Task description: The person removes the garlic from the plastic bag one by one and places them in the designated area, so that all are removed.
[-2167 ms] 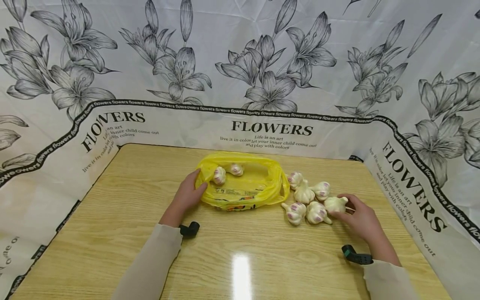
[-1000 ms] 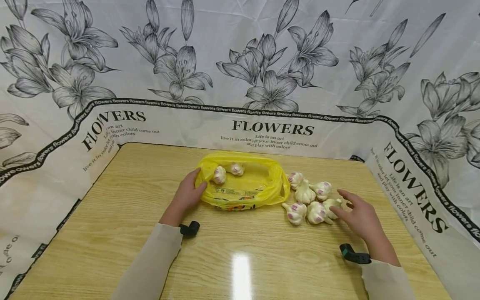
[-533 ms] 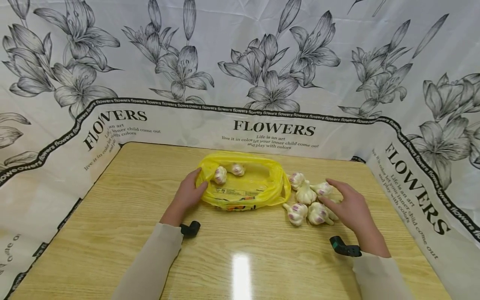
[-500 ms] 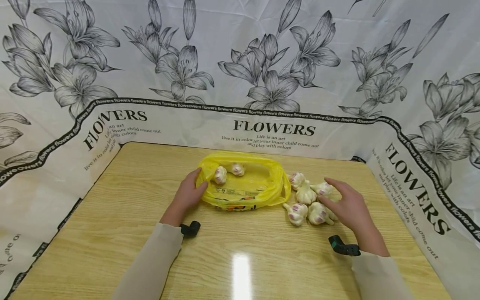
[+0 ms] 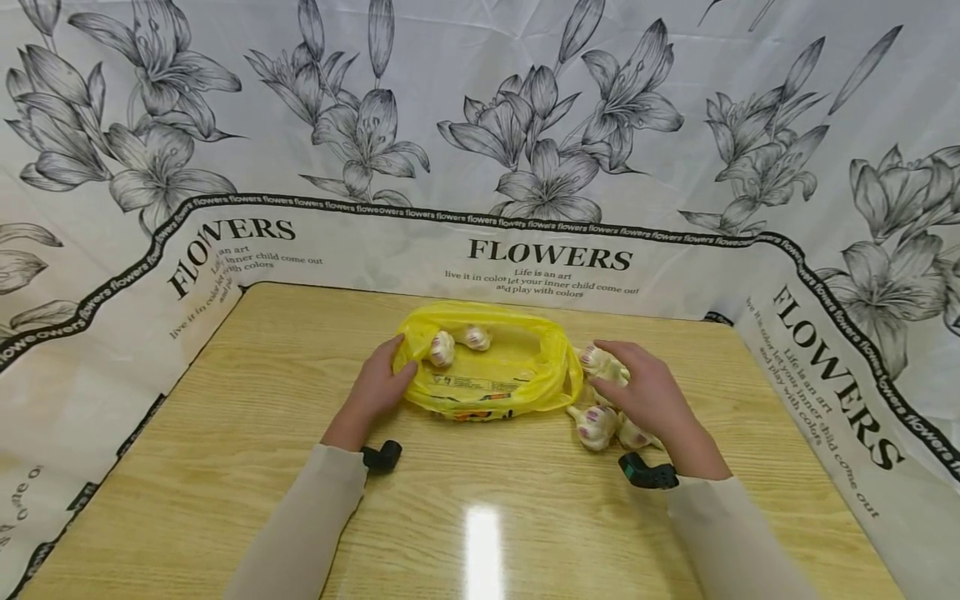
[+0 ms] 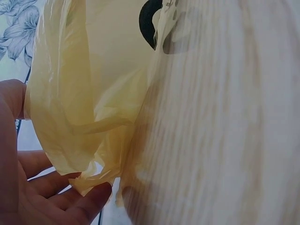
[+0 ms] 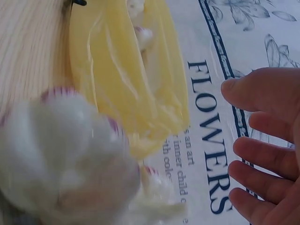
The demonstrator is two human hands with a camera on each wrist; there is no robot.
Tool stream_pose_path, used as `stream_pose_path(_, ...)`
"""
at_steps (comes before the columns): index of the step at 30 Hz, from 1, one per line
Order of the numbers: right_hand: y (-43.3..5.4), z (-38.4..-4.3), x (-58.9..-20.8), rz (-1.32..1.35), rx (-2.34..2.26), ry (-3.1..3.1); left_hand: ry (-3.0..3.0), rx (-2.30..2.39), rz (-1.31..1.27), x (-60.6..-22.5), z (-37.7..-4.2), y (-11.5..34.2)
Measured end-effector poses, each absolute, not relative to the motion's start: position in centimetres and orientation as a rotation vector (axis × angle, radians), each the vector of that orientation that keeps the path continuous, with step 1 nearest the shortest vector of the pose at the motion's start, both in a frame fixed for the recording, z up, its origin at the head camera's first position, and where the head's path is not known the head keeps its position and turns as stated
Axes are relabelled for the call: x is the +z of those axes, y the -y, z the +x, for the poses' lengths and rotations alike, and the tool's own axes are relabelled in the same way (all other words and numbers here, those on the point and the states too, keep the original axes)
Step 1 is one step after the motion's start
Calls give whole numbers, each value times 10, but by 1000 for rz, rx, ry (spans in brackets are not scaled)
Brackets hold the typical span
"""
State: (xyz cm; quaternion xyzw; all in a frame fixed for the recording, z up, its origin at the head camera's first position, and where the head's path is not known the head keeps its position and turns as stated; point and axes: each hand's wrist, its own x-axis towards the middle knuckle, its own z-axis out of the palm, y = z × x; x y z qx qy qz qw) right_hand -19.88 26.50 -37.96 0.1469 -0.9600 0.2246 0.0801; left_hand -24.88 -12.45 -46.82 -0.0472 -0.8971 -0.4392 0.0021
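Note:
A yellow plastic bag [image 5: 487, 404] lies with its mouth held wide, two garlic bulbs [image 5: 442, 349] inside it at the left. My left hand [image 5: 372, 386] grips the left edge of the bag; in the left wrist view the thin yellow film [image 6: 65, 93] passes between thumb and fingers. Over the garlic pile at the bag's right side hovers my right hand [image 5: 647, 390], fingers spread, holding nothing. Near its fingertips is one bulb [image 5: 596, 361], and another bulb [image 5: 595, 427] lies below. The hand covers part of the pile. A bulb [image 7: 65, 154] looms large in the right wrist view.
The light wood table [image 5: 300, 350] carries a bright glare patch at the front middle. White cloth walls [image 5: 390, 250] with printed flowers and lettering enclose it at the back and sides. A black wrist camera [image 5: 648, 472] sits on the right forearm, another [image 5: 382, 457] on the left.
My right hand let go of the rightmost bulb, then moved left across the pile to the bulbs nearest the bag. The left hand and bag stayed in place.

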Motion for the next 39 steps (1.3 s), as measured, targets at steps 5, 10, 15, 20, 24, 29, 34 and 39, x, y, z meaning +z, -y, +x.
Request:
stream_pose_path(5,-247,-209,-383,509,672,2858,2820,-1377,-139,-468,-248,124)
stream_pose_path(10,-227,-215,-383,546,671,2873,2815,-1380,-139,-467,-248,124)
stream_pose_path(15,-207,-220,-385,580,726,2884,2810,-1381,-143,-468,-250,124)
stream_pose_path(20,-188,-227,-391,601,798,2885,2808,-1379,-143,-470,-251,125)
stream_pose_path(24,-176,-234,-398,604,865,2886,2802,-1384,-142,-470,-251,124)
stream_pose_path(29,-160,-243,-404,608,943,2893,2798,-1368,-147,-470,-251,124)
stream_pose_path(34,-145,-251,-409,599,1049,2908,2816,-1341,-156,-468,-250,124)
stream_pose_path(39,-132,-255,-414,604,1066,2920,2830,-1329,-161,-469,-250,124)
